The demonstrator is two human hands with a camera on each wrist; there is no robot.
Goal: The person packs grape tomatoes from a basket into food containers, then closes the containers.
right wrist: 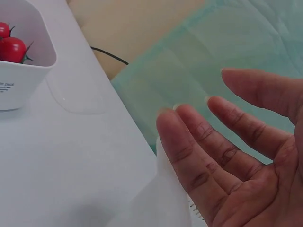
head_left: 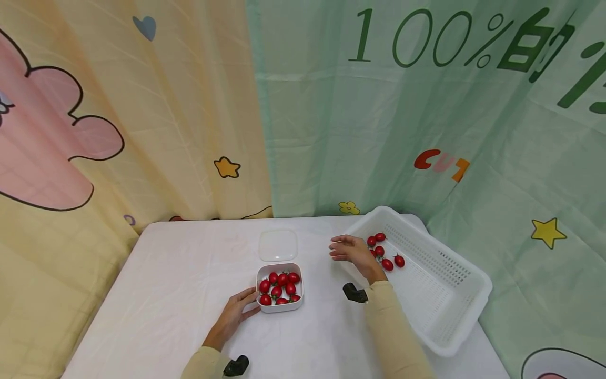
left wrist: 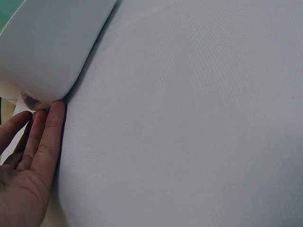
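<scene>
Head view: we find empty right hand [head_left: 354, 253], fingers apart, just left of red oval tomatoes [head_left: 379, 251] in white rectangular perforated-plastic basket [head_left: 426, 295].

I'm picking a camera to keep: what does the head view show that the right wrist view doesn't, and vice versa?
Only the head view shows the left hand touching the white container and the tomatoes in the white basket. Only the right wrist view shows the small print on the container's side. Both show the right hand, the container with tomatoes in it, the clear lid and some of the basket.
</scene>
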